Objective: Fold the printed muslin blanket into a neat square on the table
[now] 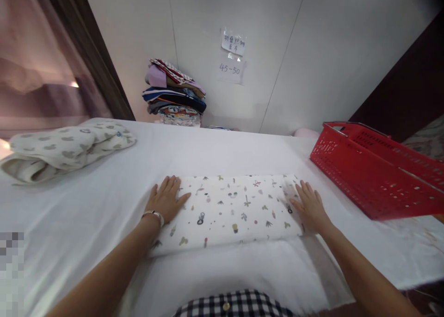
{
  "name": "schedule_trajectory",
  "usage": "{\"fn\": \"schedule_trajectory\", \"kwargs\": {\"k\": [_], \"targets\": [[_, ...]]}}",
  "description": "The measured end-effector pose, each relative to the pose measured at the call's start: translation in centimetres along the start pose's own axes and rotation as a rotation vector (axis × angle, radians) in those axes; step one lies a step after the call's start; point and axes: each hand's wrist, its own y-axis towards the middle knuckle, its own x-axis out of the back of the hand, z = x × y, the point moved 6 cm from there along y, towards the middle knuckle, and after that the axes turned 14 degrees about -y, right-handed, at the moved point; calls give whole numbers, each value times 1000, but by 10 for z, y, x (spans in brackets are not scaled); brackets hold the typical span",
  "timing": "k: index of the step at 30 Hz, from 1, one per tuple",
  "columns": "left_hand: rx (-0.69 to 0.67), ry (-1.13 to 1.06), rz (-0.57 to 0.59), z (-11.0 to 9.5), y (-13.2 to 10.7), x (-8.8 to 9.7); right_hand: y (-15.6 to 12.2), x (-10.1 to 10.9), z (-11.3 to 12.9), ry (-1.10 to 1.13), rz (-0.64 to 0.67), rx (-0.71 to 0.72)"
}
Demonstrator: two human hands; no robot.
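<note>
A white printed cloth (222, 215) lies flat on the table before me, folded into a wide rectangle with small plant and figure motifs. My left hand (165, 199), with a bracelet at the wrist, rests palm down over its left end, fingers spread. At the opposite end my right hand (308, 206) also lies flat, fingers apart, slightly blurred. Neither hand grips the fabric. The hands cover parts of both short edges.
A red plastic basket (374, 173) stands at the right. On the left lies a loosely folded cream cloth with heart prints (69, 148). A stack of folded textiles (175, 95) rises behind the white-covered table (229, 150), against a wall with paper signs (232, 44).
</note>
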Motion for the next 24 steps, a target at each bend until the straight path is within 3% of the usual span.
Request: {"fn": "schedule_trajectory", "kwargs": {"k": [6, 10, 15, 21, 24], "targets": [[4, 7, -3, 0, -1, 0, 4, -42, -6, 64, 276, -62], [-3, -8, -11, 0, -1, -1, 11, -31, -2, 40, 238, -83], [9, -11, -4, 2, -1, -2, 39, -11, 23, 57, 133, -15], [9, -16, 15, 2, 0, -1, 56, -43, 26, 139, 254, -20], [4, -17, 13, 2, 0, -1, 56, -49, 23, 189, 259, -24]]}}
